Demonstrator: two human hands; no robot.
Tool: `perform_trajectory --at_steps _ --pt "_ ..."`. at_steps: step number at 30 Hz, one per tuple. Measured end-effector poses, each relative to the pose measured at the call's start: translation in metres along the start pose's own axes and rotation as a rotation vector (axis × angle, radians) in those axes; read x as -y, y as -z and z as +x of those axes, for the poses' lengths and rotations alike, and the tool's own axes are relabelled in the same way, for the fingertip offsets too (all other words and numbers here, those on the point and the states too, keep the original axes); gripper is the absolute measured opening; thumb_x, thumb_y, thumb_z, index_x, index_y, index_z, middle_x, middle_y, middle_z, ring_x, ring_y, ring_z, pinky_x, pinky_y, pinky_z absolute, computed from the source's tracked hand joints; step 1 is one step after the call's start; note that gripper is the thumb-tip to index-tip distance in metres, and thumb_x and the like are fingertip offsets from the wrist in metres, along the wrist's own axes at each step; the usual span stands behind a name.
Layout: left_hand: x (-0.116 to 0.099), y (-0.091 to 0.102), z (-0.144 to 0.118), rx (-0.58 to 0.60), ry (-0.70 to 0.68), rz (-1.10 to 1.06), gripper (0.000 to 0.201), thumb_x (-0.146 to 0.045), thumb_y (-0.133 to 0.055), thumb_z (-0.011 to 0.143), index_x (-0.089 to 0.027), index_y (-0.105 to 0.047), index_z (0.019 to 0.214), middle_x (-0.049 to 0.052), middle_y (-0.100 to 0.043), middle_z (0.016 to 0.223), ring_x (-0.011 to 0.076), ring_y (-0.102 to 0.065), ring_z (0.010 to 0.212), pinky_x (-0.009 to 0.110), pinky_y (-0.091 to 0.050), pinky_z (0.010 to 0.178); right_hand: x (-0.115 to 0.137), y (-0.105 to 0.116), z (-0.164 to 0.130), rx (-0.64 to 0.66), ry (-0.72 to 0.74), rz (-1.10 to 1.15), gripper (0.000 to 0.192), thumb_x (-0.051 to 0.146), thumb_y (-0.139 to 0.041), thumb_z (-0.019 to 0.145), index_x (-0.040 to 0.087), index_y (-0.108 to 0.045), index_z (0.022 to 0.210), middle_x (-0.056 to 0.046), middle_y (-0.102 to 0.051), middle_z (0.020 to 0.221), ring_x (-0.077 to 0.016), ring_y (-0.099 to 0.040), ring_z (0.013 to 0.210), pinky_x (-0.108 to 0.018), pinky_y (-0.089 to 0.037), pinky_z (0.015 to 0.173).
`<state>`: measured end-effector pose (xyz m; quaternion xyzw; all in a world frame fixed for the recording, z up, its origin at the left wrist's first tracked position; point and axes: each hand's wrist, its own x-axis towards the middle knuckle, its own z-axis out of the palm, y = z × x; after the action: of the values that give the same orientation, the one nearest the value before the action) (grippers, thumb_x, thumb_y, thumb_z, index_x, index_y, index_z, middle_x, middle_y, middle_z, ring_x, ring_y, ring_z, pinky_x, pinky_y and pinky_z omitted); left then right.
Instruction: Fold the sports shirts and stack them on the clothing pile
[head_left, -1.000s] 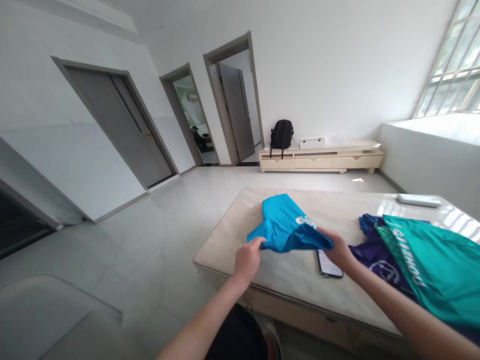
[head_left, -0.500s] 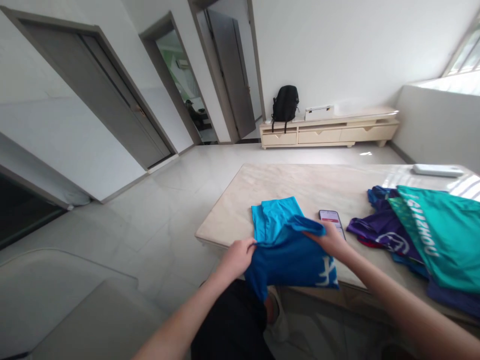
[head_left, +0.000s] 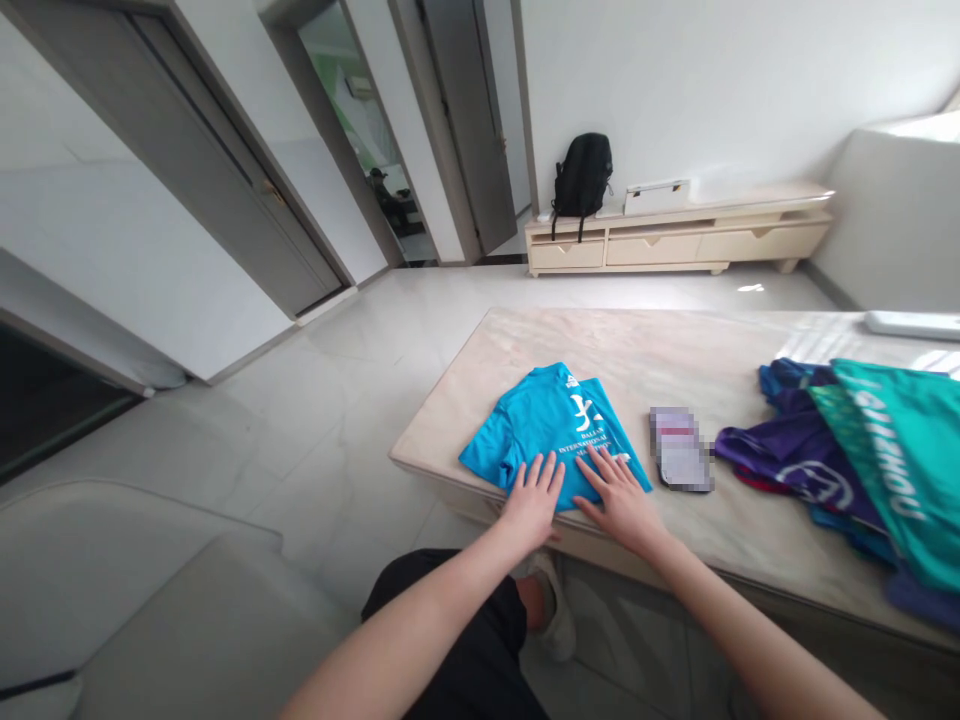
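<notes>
A bright blue T-shirt (head_left: 544, 425) with white lettering lies on the near edge of the marble-look table (head_left: 637, 345). It lies doubled over, its printed side up and a sleeve out to the left. My left hand (head_left: 534, 500) rests on its lower edge, fingers outstretched. Beside it my right hand (head_left: 621, 500) lies flat with fingers spread, on the lower right part of the shirt. Neither hand grips the cloth. To the right of the shirt is a phone (head_left: 681, 450), its screen blurred out.
A loose pile of shirts lies at the table's right, with a purple shirt (head_left: 802, 450) under a green shirt (head_left: 911, 460). A white object (head_left: 915, 325) sits at the far right. A pale chair (head_left: 202, 610) stands at left; a black backpack (head_left: 583, 175) rests on a low cabinet (head_left: 652, 247).
The shirt has gone from being held up by both hands to lying on the table, print upward. Both hands have let go and now press flat on it. The view has shifted slightly.
</notes>
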<state>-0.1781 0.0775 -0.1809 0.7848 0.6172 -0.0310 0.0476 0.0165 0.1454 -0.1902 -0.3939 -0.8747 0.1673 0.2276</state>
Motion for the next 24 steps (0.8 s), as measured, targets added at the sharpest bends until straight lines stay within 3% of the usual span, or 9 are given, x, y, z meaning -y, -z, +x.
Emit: perform_trajectory --at_steps 3,5,9,12,14,17,20,24 --pt "0.0 -0.01 -0.009 -0.007 -0.002 0.051 0.075 -0.018 -0.053 0.094 -0.014 -0.023 0.162 0.013 -0.012 0.17 0.033 -0.015 0.157 0.052 -0.026 0.125 -0.007 -0.01 -0.025 0.085 0.056 -0.115 0.073 0.063 -0.053 0.094 0.026 -0.043 0.156 -0.011 -0.028 0.166 -0.0351 -0.023 0.154 -0.06 -0.017 0.125" --pt "0.002 0.001 -0.016 -0.002 -0.007 0.046 0.063 -0.009 -0.04 0.096 -0.013 -0.032 0.159 0.014 -0.023 0.168 0.0293 -0.023 0.155 0.047 -0.032 0.123 -0.005 -0.005 -0.027 0.153 0.041 -0.143 0.075 0.062 -0.054 0.093 0.024 -0.041 0.157 -0.013 -0.025 0.167 -0.0357 -0.022 0.155 -0.059 -0.016 0.125" --pt "-0.005 0.033 -0.037 0.003 0.013 0.046 0.055 -0.004 -0.037 0.094 -0.013 -0.053 0.146 0.015 -0.051 0.154 0.0246 -0.048 0.143 0.04 -0.045 0.114 0.014 0.014 -0.037 0.21 0.015 -0.168 0.076 0.045 -0.068 0.088 0.023 -0.043 0.156 -0.016 -0.026 0.166 -0.0376 -0.025 0.153 -0.059 -0.02 0.123" --pt "-0.02 0.052 -0.059 -0.017 0.048 0.042 0.054 0.0 -0.037 0.091 -0.017 -0.063 0.136 0.011 -0.066 0.138 0.0219 -0.063 0.127 0.034 -0.051 0.105 0.035 0.028 -0.053 0.21 -0.018 -0.181 0.053 0.025 -0.062 0.091 0.024 -0.058 0.144 -0.016 -0.043 0.158 -0.0341 -0.042 0.145 -0.053 -0.033 0.117" --pt "-0.031 0.067 -0.074 -0.042 0.079 0.035 0.054 0.0 -0.037 0.09 -0.019 -0.067 0.131 0.011 -0.071 0.13 0.0235 -0.067 0.119 0.034 -0.054 0.098 0.048 0.043 -0.061 0.212 -0.051 -0.181 0.035 0.017 -0.053 0.094 0.022 -0.071 0.124 -0.015 -0.065 0.137 -0.0293 -0.061 0.127 -0.043 -0.044 0.106" --pt "-0.045 0.104 -0.094 -0.086 0.182 -0.058 0.056 -0.002 -0.034 0.09 -0.022 -0.066 0.131 0.009 -0.07 0.133 0.0246 -0.067 0.12 0.034 -0.053 0.096 0.065 0.085 -0.072 0.185 -0.1 -0.173 0.027 0.016 -0.05 0.095 0.02 -0.072 0.109 -0.012 -0.077 0.104 -0.0247 -0.073 0.097 -0.032 -0.049 0.086" --pt "-0.061 0.168 -0.104 -0.107 0.237 -0.227 0.053 -0.006 -0.035 0.09 -0.027 -0.07 0.124 0.004 -0.071 0.13 0.0248 -0.068 0.116 0.033 -0.051 0.094 0.076 0.153 -0.093 0.121 -0.115 -0.164 0.026 0.021 -0.047 0.098 0.023 -0.068 0.114 -0.008 -0.077 0.103 -0.0232 -0.072 0.094 -0.028 -0.046 0.076" --pt "-0.093 0.257 -0.089 0.085 -0.046 -0.512 0.033 -0.016 -0.044 0.089 -0.023 -0.075 0.099 0.001 -0.077 0.098 0.0212 -0.07 0.094 0.026 -0.05 0.082 0.074 0.257 -0.133 0.052 -0.105 -0.162 0.027 0.03 -0.044 0.103 0.023 -0.07 0.108 -0.007 -0.077 0.096 -0.0211 -0.072 0.085 -0.026 -0.041 0.068"
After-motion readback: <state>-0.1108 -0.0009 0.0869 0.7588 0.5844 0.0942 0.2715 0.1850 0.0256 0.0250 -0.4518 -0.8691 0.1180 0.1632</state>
